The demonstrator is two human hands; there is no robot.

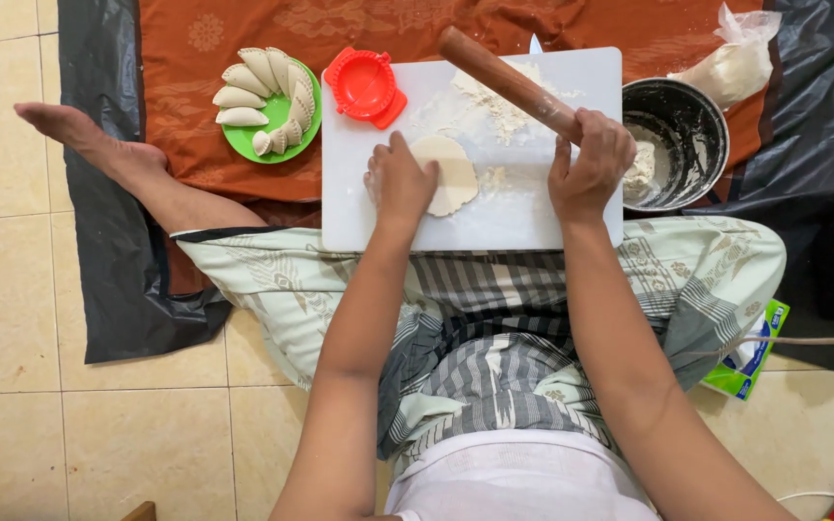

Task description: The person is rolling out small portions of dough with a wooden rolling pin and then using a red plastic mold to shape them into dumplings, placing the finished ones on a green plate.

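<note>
1. Green plate (243,142) is holding folded dumplings; red press (366,85) is sitting beside it.
2. Left hand (400,181) is pressing flat, fingers loose, on dough disc (453,172) mid white board (494,227).
3. Right hand (591,159) is gripping rolling pin (509,82) tightly, tilted up; rolling step, the pin likely needing lowering onto the dough.

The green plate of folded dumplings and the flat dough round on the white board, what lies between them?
In the head view, the red plastic dumpling press lies between them, overlapping the board's upper left corner.
</note>
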